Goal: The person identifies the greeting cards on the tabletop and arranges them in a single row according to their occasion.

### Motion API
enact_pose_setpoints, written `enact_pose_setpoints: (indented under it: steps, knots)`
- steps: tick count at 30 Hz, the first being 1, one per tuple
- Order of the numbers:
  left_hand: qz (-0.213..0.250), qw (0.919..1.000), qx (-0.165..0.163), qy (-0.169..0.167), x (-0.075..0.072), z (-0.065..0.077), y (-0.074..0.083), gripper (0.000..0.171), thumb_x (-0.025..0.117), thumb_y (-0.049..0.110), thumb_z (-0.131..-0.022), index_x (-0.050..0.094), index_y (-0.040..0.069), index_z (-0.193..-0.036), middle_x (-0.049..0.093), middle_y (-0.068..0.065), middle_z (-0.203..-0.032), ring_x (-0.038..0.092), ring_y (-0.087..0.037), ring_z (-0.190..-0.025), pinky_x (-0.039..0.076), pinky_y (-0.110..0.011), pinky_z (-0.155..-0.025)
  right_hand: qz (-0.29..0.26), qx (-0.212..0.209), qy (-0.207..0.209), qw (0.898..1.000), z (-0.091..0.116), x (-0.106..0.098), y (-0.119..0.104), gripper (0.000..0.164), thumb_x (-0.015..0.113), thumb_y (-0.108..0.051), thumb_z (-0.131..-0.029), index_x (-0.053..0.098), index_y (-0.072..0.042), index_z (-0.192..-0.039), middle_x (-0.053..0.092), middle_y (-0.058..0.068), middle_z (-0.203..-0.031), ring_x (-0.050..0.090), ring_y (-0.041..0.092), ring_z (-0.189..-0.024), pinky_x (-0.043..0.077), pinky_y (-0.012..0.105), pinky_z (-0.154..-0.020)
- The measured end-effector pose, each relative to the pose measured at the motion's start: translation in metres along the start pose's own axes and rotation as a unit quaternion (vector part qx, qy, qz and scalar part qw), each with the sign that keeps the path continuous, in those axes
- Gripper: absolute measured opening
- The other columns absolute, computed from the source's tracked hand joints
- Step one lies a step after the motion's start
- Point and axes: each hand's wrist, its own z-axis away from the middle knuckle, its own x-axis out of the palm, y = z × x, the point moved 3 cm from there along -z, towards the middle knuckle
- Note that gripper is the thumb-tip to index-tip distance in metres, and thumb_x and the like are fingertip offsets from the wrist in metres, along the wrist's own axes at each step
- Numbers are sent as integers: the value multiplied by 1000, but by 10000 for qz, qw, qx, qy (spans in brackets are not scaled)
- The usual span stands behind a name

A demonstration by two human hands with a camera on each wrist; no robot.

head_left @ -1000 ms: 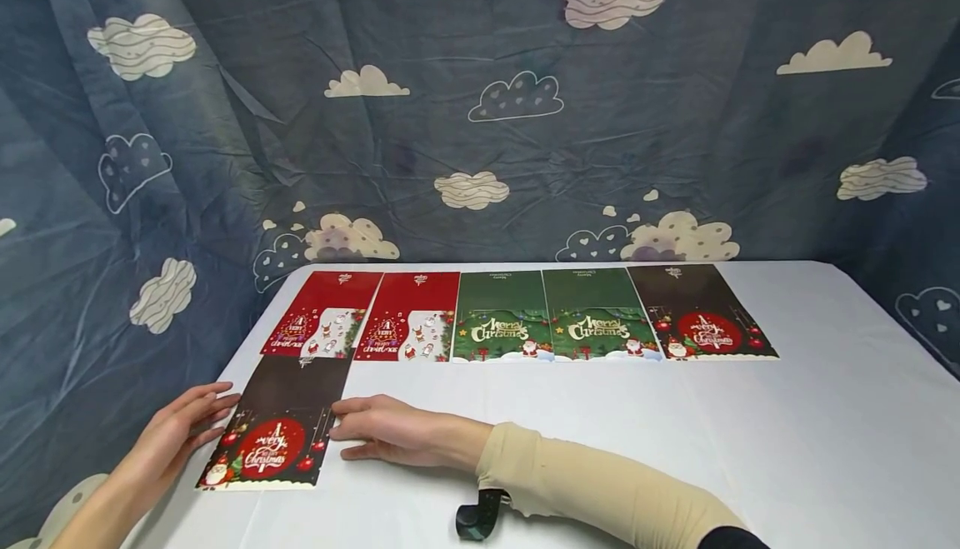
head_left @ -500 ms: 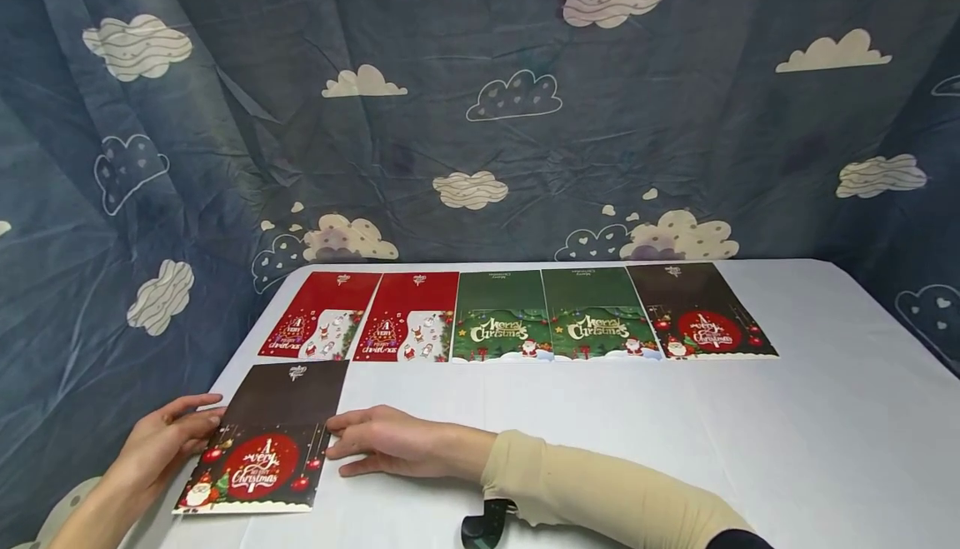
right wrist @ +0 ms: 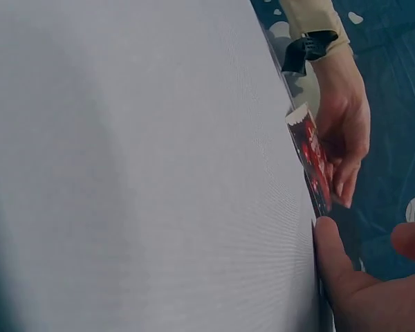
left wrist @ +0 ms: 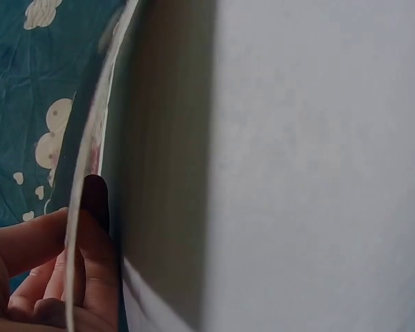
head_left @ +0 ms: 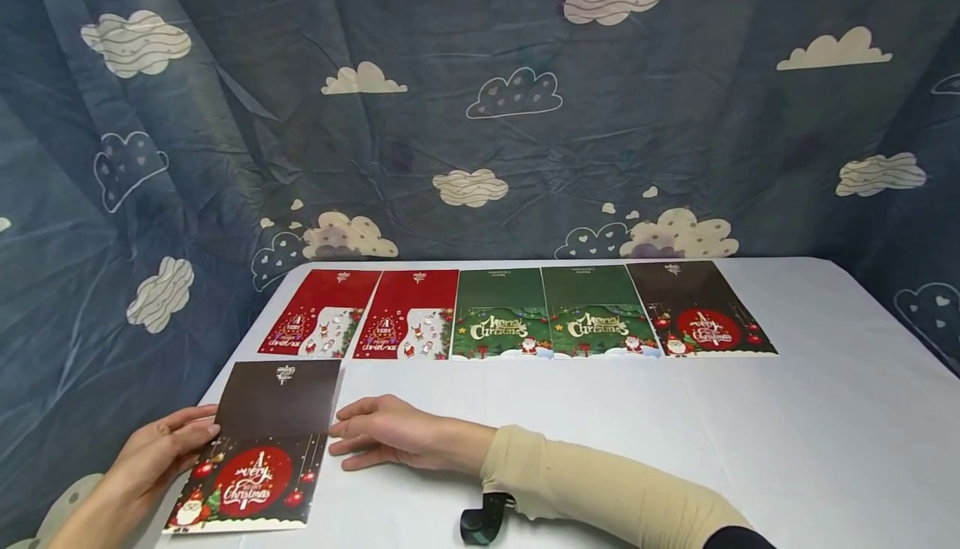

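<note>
A dark brown Christmas card (head_left: 258, 416) with a red circle and white lettering lies at the table's near left in the head view, slightly lifted at its left side. My left hand (head_left: 153, 453) pinches its left edge, thumb on top and fingers beneath; in the left wrist view the card's thin edge (left wrist: 83, 166) passes between thumb and fingers. Beside the card's right edge lies my right hand (head_left: 393, 432), its fingers extended and relaxed, the tips touching or almost touching the card. The right wrist view shows the card (right wrist: 312, 155) edge-on past my right fingertip.
Along the back of the white table (head_left: 600, 441) runs a row of cards: two red cards (head_left: 408, 316), two green cards (head_left: 502, 316) and one dark brown card (head_left: 701, 311). Behind hangs a blue cloth (head_left: 420, 149) with cloud prints.
The dark brown card has moved toward me and a little left, away from the red cards. My left hand has come nearer and now pinches its edge; my right hand has barely moved.
</note>
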Motion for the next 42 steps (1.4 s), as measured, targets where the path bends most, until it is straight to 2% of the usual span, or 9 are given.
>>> enact_pose_setpoints:
  steps: [6,14,19,23,25,29,35,39,42]
  knots:
    - [530,9985,-140,-14,0,0,-4,18,70,10,-92,65,27,-91,68,8,-92,66,-9,-85,57,-31,-77,27,-57,-1,10000,-2,0,0,42,53,-4,-97,44,10,-135,63,15,-116,63,30,-110,53,40,-91]
    - [953,9954,-83,-92,7,7,-1,26,64,5,-95,66,29,-86,69,10,-91,67,-7,-86,57,-30,-78,-52,-258,108,9996,-5,0,-6,38,57,2,-92,50,6,-130,69,14,-103,68,23,-96,54,37,-88]
    - [898,9956,-250,-17,15,11,-1,20,66,11,-95,66,29,-87,69,8,-92,67,-10,-86,57,-30,-78,-63,-263,73,9996,-5,-2,-7,26,55,2,-94,58,8,-119,70,15,-97,68,18,-80,56,37,-83]
    - [741,9969,-259,-60,25,15,1,11,64,15,-97,63,22,-105,69,7,-96,65,-11,-88,56,-30,-80,-32,-405,137,9991,-2,-4,-8,19,55,1,-95,62,10,-110,67,12,-89,67,17,-73,57,39,-80]
    - [658,9975,-257,-52,30,16,4,22,64,17,-97,57,17,-118,68,7,-98,65,-12,-89,56,-30,-80,-87,-479,184,9986,-1,-5,-9,13,56,0,-95,63,8,-103,66,11,-84,66,16,-70,57,39,-79]
    - [510,9984,-223,13,41,19,9,36,66,18,-96,52,12,-128,68,7,-98,64,-12,-88,56,-29,-78,-149,-547,312,9979,2,-9,-11,6,57,2,-95,61,3,-91,64,11,-76,65,15,-66,58,37,-75]
    - [594,9982,-9,-109,57,22,14,21,66,12,-95,58,16,-114,70,1,-96,68,-14,-88,57,-33,-76,20,-587,535,9968,13,-17,-12,8,56,6,-95,60,13,-97,65,12,-77,66,16,-65,59,32,-70]
    - [601,9978,109,-261,67,26,16,14,64,11,-96,63,21,-106,69,2,-96,66,-12,-86,57,-31,-73,120,-558,482,9972,24,-23,-15,5,57,6,-94,60,10,-93,65,12,-77,67,16,-66,59,33,-72]
    - [569,9974,223,-384,75,28,18,15,63,11,-96,65,24,-105,69,3,-98,65,-11,-87,56,-29,-74,204,-564,419,9973,32,-28,-18,5,58,6,-94,59,5,-88,64,11,-75,67,16,-66,58,33,-73]
